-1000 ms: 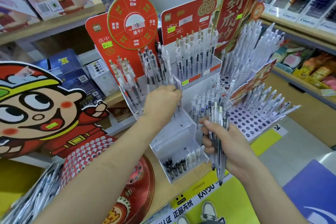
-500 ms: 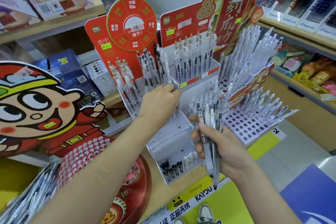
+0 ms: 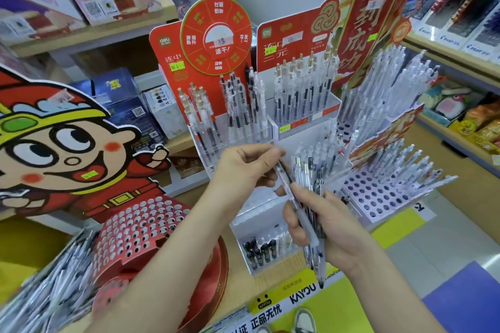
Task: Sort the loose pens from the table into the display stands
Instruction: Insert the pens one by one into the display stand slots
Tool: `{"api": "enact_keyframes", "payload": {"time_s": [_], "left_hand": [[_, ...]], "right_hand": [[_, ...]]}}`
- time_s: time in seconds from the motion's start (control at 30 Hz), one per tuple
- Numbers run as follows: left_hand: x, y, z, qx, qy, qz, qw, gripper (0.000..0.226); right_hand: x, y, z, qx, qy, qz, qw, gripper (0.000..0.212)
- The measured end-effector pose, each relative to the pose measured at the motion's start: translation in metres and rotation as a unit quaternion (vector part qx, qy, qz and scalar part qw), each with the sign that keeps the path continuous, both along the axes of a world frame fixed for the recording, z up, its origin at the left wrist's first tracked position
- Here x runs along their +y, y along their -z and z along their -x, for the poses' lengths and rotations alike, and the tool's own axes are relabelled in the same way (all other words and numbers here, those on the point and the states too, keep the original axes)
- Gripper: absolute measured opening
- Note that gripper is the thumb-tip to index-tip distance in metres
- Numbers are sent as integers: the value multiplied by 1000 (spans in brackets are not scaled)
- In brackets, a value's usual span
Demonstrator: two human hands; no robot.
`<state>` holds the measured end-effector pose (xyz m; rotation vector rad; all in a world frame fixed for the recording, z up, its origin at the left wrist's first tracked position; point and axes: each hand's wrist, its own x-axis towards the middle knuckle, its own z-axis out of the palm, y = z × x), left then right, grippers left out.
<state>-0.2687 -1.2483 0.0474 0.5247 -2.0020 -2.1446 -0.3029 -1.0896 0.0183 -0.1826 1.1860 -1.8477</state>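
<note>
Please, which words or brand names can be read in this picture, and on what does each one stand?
"deli": left red card
"速干!": round red wheel
"KAYOU": shelf-edge strip
"PILOT": pen packs, upper right
Yellow price stickers: too blurred to read

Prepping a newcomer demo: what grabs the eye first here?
The big cartoon cutout at left dominates, with the red wheel sign above the acrylic pen stands at centre. In front, the right hand grips a bundle of pens while the left hand pinches the top of one pen.
</note>
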Motion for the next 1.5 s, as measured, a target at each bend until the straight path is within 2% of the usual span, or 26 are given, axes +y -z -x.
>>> {"api": "enact_keyframes", "payload": {"time_s": [0.1, 0.2, 0.37, 0.43, 0.57, 0.7, 0.8, 0.97, 1.17, 1.4, 1.5], "left_hand": [[-11, -2, -5, 11, -16, -11, 1000, 17], [-17, -4, -12, 11, -18, -18, 1000, 16], [-31, -10, -37, 28, -101, 38, 994, 11], [-46, -16, -55, 49, -164, 64, 983, 15], [-84, -22, -102, 32, -229, 182, 956, 7], [-90, -1, -128, -50, -194, 272, 941, 7], [-88, 24, -132, -73, -200, 289, 933, 6], [-86, 56, -128, -98, -172, 333, 922, 8], [-87, 70, -122, -92, -114, 395, 907, 8], [-87, 73, -119, -78, -82, 401, 909, 9], [-85, 71, -118, -41, -46, 477, 877, 10]], "right_hand": [[1, 3, -1, 3, -9, 8, 1000, 22], [-3, 5, -3, 59, -6, -12, 998, 15], [-17, 8, -11, 151, -19, -85, 985, 33], [-24, 13, -11, 130, -20, -117, 984, 39], [-36, 23, -15, 56, -37, -85, 994, 23], [-49, 27, -27, 58, -43, -96, 993, 19], [-58, 29, -36, 43, -48, -89, 994, 21], [-58, 29, -43, 26, -59, -90, 994, 35], [-55, 27, -45, 29, -48, -82, 995, 38], [-53, 29, -45, 32, -47, -80, 995, 40], [-53, 28, -46, 39, -50, -79, 995, 38]]}}
